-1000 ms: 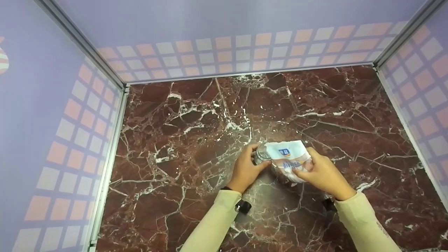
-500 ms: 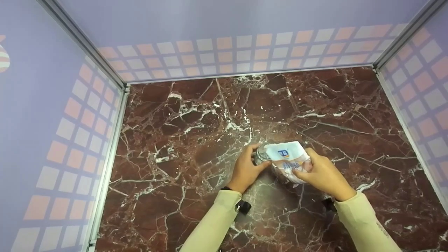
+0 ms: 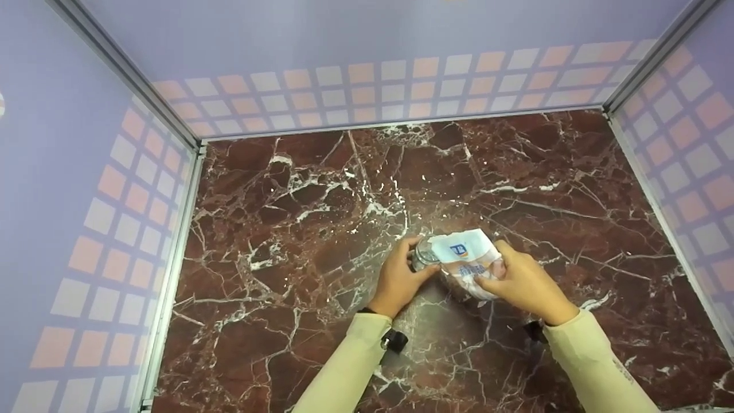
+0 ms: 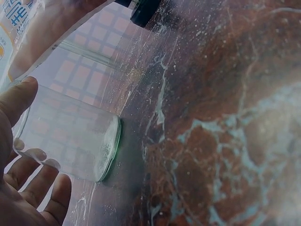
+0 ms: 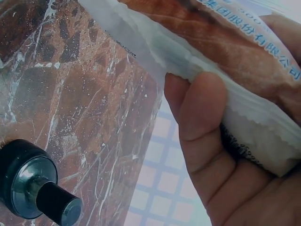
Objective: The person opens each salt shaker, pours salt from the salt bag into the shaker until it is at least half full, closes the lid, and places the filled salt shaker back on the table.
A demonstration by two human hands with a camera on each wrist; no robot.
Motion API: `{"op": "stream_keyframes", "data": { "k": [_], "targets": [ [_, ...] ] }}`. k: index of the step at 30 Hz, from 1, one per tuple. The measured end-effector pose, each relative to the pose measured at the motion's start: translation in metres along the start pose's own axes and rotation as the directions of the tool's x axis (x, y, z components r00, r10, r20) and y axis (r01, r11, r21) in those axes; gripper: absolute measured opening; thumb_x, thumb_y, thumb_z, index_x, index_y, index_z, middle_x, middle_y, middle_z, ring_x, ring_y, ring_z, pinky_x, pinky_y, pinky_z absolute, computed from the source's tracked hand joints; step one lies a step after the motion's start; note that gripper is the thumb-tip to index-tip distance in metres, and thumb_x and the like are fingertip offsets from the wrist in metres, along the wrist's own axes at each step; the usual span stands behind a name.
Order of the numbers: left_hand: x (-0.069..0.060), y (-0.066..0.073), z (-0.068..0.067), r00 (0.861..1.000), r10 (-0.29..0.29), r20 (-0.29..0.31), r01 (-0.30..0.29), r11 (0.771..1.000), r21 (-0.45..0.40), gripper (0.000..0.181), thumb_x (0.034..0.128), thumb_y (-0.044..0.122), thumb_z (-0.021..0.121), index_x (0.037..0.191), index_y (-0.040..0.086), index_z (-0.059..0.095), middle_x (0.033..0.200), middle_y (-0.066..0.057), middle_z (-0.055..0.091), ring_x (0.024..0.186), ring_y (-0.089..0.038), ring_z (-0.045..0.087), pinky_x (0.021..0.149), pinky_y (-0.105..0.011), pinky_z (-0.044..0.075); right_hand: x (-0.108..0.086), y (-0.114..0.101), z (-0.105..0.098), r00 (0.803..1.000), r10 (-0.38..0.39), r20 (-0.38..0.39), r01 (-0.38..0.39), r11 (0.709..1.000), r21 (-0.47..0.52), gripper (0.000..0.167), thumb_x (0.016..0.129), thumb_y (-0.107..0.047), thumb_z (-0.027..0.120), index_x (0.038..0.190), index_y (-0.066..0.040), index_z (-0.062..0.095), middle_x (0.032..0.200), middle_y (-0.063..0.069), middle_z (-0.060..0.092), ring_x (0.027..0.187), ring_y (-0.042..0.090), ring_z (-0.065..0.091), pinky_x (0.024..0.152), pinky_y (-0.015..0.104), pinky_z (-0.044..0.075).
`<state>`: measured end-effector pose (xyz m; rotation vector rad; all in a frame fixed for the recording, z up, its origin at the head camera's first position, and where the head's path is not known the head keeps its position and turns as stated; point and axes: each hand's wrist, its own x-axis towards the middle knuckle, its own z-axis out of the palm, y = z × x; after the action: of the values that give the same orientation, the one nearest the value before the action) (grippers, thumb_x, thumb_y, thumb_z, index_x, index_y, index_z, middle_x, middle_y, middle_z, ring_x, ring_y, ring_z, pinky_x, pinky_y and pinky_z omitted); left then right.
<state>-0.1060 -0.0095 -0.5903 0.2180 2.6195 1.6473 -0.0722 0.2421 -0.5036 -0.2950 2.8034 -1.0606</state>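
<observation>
My left hand (image 3: 397, 281) holds a clear drinking glass (image 4: 70, 127), its thumb on one side and fingers round the other. A pale, grainy layer shows at the glass's base in the left wrist view. With my right hand (image 3: 524, 284) I grip a soft plastic packet (image 3: 464, 258), printed white, blue and orange with Chinese lettering. The packet leans toward the glass, and its left end overlaps the glass's mouth. That overlap hides whether anything is passing between them. In the right wrist view the thumb and fingers pinch the packet's crimped edge (image 5: 254, 99).
Beneath both hands is a dark red marble-patterned tabletop (image 3: 275, 332) with white veins and small white specks. Lilac panels with pink and white squares (image 3: 361, 92) enclose it at the back and sides. A black wrist mount (image 3: 395, 341) sits on the left sleeve.
The packet's upper edge has tipped slightly leftward. Both hands keep their holds in nearly the same place, while the whole head view has shifted a little.
</observation>
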Motion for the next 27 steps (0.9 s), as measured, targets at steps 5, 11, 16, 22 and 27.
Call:
{"op": "stream_keyframes", "data": {
  "k": [5,11,16,22,27],
  "targets": [
    [-0.0002,0.0011,-0.0003,1.0,0.003,-0.001,-0.003,1.0,0.012,0.069,0.0817,0.035,0.088,0.141,0.018,0.057,0.124,-0.001,0.066,0.104,-0.014,0.062,0.09,-0.031,0.054,0.0028,-0.0014,-0.0024,1.0,0.001,0.015,0.0,1.0,-0.022,0.042,0.083,-0.021,0.084,0.114,-0.01,0.058,0.07,-0.004,0.057,0.056,0.013,0.05,0.049,0.029,0.043],
    [0.0017,0.0018,-0.0002,1.0,0.01,-0.009,-0.01,1.0,0.019,0.068,0.0816,0.034,0.088,0.14,0.017,0.057,0.123,-0.005,0.066,0.1,-0.016,0.062,0.085,-0.029,0.053,0.0048,-0.0025,-0.0035,1.0,-0.004,0.012,0.004,1.0,-0.026,0.047,0.083,-0.021,0.085,0.12,-0.008,0.059,0.075,0.0,0.064,0.06,0.015,0.054,0.053,0.032,0.045],
    [0.0015,0.0019,-0.0005,1.0,0.005,-0.001,-0.005,1.0,-0.005,0.068,0.0808,0.032,0.089,0.139,0.018,0.057,0.128,-0.008,0.066,0.104,-0.017,0.063,0.087,-0.032,0.054,0.0041,-0.0022,-0.0035,1.0,0.0,0.012,0.0,1.0,-0.011,0.049,0.083,-0.02,0.085,0.122,-0.006,0.059,0.077,0.001,0.067,0.061,0.015,0.056,0.053,0.032,0.047],
    [0.0001,0.0017,-0.0002,1.0,0.002,0.009,-0.002,1.0,-0.018,0.069,0.0812,0.035,0.088,0.14,0.017,0.056,0.128,-0.01,0.066,0.105,-0.017,0.063,0.089,-0.034,0.055,0.0027,-0.0025,-0.0042,1.0,0.003,0.017,-0.002,1.0,-0.023,0.047,0.082,-0.02,0.085,0.119,-0.007,0.059,0.072,-0.002,0.06,0.059,0.014,0.053,0.052,0.03,0.045],
    [-0.0004,0.0007,0.0003,1.0,-0.005,0.011,0.005,1.0,-0.01,0.069,0.0812,0.036,0.088,0.14,0.016,0.056,0.127,-0.009,0.066,0.103,-0.016,0.063,0.087,-0.032,0.054,0.0034,-0.0023,-0.0054,1.0,-0.011,0.017,0.012,0.999,-0.047,0.046,0.082,-0.021,0.085,0.117,-0.007,0.059,0.071,-0.002,0.057,0.059,0.014,0.052,0.051,0.031,0.045]
  ]
}}
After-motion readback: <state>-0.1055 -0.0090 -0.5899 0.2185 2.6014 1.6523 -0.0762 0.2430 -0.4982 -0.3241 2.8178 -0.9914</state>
